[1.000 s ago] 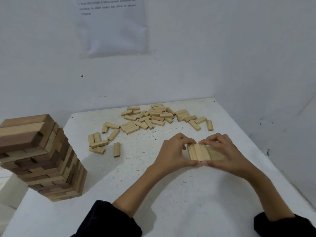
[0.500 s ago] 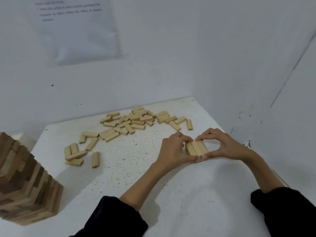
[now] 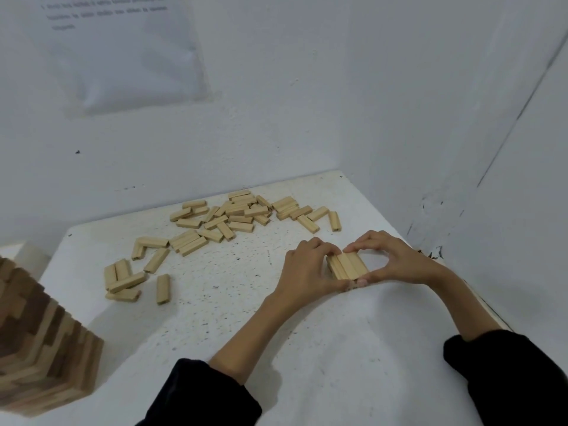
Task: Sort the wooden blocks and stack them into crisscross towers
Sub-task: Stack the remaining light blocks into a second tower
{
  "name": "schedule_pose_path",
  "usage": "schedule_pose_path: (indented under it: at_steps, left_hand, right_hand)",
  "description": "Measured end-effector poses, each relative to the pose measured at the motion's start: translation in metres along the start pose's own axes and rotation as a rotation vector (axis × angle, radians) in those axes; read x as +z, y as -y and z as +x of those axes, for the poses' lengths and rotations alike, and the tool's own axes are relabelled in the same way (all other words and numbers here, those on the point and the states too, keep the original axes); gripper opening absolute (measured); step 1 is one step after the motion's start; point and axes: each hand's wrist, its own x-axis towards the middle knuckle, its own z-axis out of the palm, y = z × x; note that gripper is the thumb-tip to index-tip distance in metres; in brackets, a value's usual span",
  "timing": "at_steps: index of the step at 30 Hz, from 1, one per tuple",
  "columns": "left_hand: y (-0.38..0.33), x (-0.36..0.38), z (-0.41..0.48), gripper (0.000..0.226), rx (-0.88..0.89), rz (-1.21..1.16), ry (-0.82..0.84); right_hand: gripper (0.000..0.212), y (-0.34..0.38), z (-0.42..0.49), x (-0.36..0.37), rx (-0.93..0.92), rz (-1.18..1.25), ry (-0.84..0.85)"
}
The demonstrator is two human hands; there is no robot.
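A small stack of light wooden blocks [image 3: 347, 265], three side by side on top, sits on the white table [image 3: 322, 348] right of centre. My left hand [image 3: 302, 269] grips its left side with curled fingers and thumb. My right hand [image 3: 396, 261] grips the right side, fingers over the far edge and thumb at the near edge. Several loose light blocks [image 3: 233, 213] lie scattered at the back of the table. More loose blocks [image 3: 129, 278] lie left of centre.
A tall crisscross tower of mixed dark and light blocks [image 3: 40, 348] stands at the near left table corner. White walls close the back and right sides. A paper sheet [image 3: 123, 50] hangs on the back wall.
The view has swung right and closer, so the big tower slid toward the left edge. Both hands stay around the small stack, squeezed tighter onto it than a second ago.
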Motion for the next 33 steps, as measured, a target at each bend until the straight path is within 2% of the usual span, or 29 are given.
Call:
schedule_pose_path:
  at_steps: [4,7,10,15,18,23,26,29,33]
  left_hand:
    - [0.0,-0.003,-0.002,0.077,-0.013,-0.054,0.013]
    - [0.006,-0.013,-0.002,0.082,0.021,-0.115,0.061]
    - [0.016,-0.025,0.002,0.072,0.039,-0.169,0.049]
    - [0.04,-0.031,0.021,0.049,-0.01,-0.179,-0.06]
    - [0.052,-0.026,0.037,0.049,-0.056,-0.11,-0.149]
    - [0.056,-0.008,0.059,0.063,-0.079,-0.026,-0.208]
    - [0.06,0.004,0.059,0.057,-0.059,-0.022,-0.25]
    - [0.067,0.011,0.057,0.046,-0.017,-0.015,-0.299]
    - [0.068,0.013,0.056,0.041,-0.005,-0.004,-0.313]
  right_hand:
    - [0.066,0.001,-0.002,-0.001,-0.021,0.068,-0.021]
    - [0.059,0.004,0.002,-0.006,-0.038,0.113,-0.058]
    - [0.037,0.009,0.014,-0.007,-0.057,0.146,-0.121]
    - [0.019,0.009,0.047,0.004,-0.049,0.191,-0.275]
    - [0.026,0.0,0.07,0.011,-0.022,0.181,-0.314]
    - [0.055,-0.019,0.098,0.013,0.014,0.003,-0.281]
    - [0.067,-0.022,0.108,0.013,0.006,-0.092,-0.256]
    - [0.077,-0.023,0.111,0.016,-0.024,-0.077,-0.315]
    - [0.076,-0.029,0.111,0.017,-0.066,-0.121,-0.369]
